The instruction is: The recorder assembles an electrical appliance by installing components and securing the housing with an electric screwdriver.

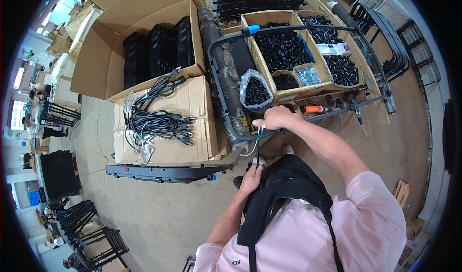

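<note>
My right hand (pixel 275 118) grips the near rail of a dark grey metal tube frame (pixel 222 101) that lies over the work surface. A thin cable (pixel 257 144) with green and white wires runs down from that hand. My left hand (pixel 251 178) is closed around the lower end of that cable, just in front of my black apron (pixel 284 190). Beside the right hand stands a clear bag of small black parts (pixel 255 91).
A wooden tray (pixel 267 62) holds black parts and a bag of screws (pixel 308 75). An orange-handled tool (pixel 315 109) lies near. A bundle of black power cords (pixel 156 118) rests on flat cardboard. An open carton (pixel 115 41) holds black units. A long black bar (pixel 168 172) lies below.
</note>
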`<state>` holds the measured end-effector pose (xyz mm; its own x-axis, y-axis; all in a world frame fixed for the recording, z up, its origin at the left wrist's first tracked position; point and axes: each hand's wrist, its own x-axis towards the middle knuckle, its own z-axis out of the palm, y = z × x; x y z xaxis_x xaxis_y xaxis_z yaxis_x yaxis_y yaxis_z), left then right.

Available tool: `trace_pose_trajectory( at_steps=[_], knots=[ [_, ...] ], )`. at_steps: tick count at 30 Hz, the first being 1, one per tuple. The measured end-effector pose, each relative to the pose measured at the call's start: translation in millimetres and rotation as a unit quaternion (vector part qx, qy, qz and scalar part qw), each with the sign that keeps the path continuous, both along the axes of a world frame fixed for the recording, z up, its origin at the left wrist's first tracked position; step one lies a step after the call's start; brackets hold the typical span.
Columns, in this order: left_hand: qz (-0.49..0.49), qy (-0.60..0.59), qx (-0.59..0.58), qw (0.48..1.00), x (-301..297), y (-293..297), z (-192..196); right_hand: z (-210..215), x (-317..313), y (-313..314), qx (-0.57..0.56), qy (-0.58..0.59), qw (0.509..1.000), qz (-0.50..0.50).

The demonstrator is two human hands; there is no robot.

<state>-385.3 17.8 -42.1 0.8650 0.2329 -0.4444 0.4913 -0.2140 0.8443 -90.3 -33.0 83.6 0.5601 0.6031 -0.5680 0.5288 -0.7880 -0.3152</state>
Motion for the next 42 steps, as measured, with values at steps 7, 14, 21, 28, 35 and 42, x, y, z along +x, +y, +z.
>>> trace_pose_trajectory(
  at_steps=[7,14,21,28,35,42],
  knots=[
    [0.028,0.072,-0.01,0.997,-11,-1,12,-52,5,8,0.116,0.2,0.971,-0.06],
    [0.157,-0.032,-0.141,0.977,29,-3,36,-80,30,10,0.445,0.286,0.726,-0.44],
    [0.166,0.021,-0.188,0.968,36,-10,28,-87,34,57,0.452,0.174,0.836,-0.256],
    [0.243,0.036,-0.223,0.943,73,-21,77,-93,74,70,0.422,0.158,0.874,-0.183],
    [0.284,-0.016,-0.253,0.925,96,-14,49,-61,89,29,0.447,-0.099,0.886,-0.074],
    [0.206,-0.008,-0.265,0.942,97,6,37,-52,30,29,0.195,0.161,0.967,0.015]
  ],
)
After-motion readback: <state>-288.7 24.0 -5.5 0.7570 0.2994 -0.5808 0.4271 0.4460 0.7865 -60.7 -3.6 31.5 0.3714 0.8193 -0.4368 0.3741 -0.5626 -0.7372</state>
